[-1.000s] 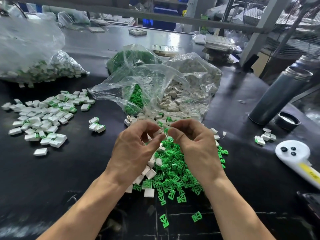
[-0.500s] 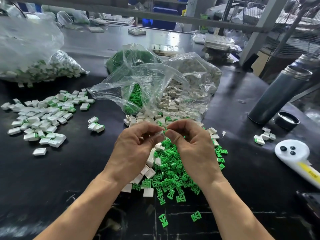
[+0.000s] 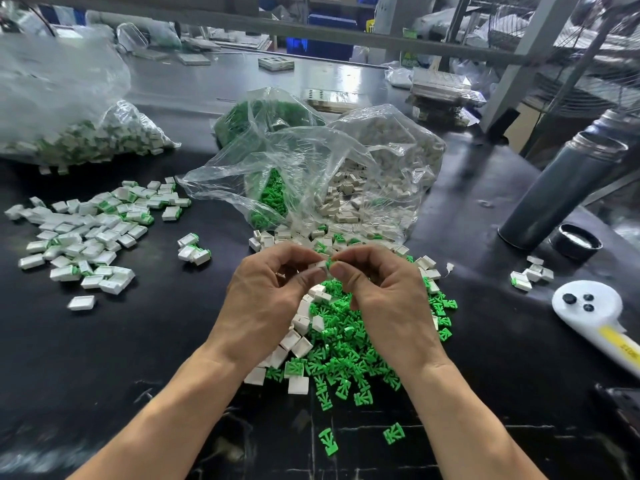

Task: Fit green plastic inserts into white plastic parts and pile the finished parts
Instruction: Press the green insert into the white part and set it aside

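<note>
Above the loose heap on the black counter [image 3: 104, 358], my left hand [image 3: 266, 299] pinches a white part [image 3: 321, 265]; my right hand [image 3: 384, 292] pinches the green insert [image 3: 329, 262] against it. Risk: the forked insert entering skewed, jamming or slipping from either grip. Both are small, hard, smooth plastic.

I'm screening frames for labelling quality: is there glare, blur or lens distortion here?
Head view: the hands and green inserts are sharp; the big clear bag far left is smeared; ceiling light glares on the black table behind; the wide lens bends the steel flask at right.
</note>
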Tool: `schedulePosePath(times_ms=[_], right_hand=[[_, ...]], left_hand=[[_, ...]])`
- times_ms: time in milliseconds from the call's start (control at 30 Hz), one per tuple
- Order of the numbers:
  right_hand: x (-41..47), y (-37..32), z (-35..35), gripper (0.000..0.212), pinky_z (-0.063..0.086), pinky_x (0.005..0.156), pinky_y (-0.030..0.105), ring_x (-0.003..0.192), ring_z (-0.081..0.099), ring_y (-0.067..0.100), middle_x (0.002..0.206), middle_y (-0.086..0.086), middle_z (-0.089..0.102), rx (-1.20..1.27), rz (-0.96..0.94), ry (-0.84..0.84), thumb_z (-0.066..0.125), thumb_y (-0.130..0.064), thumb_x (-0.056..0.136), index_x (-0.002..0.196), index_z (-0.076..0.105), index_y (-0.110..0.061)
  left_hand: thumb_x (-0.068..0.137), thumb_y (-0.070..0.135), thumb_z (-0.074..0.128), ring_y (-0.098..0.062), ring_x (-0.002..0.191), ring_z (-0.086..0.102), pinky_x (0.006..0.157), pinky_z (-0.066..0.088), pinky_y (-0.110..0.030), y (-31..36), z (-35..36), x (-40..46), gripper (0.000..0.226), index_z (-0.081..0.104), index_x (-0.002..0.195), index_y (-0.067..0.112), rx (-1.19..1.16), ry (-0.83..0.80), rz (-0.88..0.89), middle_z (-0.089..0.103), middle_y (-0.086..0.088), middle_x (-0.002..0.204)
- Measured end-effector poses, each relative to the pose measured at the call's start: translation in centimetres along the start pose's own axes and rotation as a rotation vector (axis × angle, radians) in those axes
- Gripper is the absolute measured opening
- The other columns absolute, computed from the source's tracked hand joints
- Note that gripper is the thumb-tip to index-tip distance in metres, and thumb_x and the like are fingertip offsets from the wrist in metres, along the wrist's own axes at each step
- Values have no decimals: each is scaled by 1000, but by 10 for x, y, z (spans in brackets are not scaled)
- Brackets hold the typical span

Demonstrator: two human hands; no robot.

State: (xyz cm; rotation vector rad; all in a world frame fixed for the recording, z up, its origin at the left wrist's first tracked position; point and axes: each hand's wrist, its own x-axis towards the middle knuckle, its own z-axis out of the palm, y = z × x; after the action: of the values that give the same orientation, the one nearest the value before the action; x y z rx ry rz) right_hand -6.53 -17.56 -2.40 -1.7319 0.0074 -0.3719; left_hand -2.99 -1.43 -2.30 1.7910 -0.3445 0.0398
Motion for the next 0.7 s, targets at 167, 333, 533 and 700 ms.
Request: schedulePosePath(times_ms=[167,333,533,700], right_hand=[[-3,2,9,16,50,62,18,66,62,1,80,-7,74,11,19,52,77,-11,91,86,74,-26],[-5,2,12,19,51,59,24,62,60,8,78,-1,73,55,15,86,76,-7,91,83,75,-25],[-5,4,15,22,50,58,23,61,58,7,74,-2,72,79,38,118,76,-4,90,82,75,-25],[-4,4,15,24,48,59,18,62,59,3,73,-7,72,77,57,94,77,-4,89,79,75,-26]], left_hand=[[88,16,79,-4,81,70,73,56,-21,0,3,0,9,76,90,24,32,44,-12,75,13,83],[87,8,78,-3,80,72,73,56,-16,0,6,1,11,77,89,19,-29,54,-17,77,11,82],[87,6,78,-7,79,72,70,56,-18,-2,9,2,13,77,86,19,-4,47,-30,76,7,81],[86,0,77,-3,71,69,60,53,-15,-2,6,2,16,78,85,16,-42,18,-44,76,5,80]])
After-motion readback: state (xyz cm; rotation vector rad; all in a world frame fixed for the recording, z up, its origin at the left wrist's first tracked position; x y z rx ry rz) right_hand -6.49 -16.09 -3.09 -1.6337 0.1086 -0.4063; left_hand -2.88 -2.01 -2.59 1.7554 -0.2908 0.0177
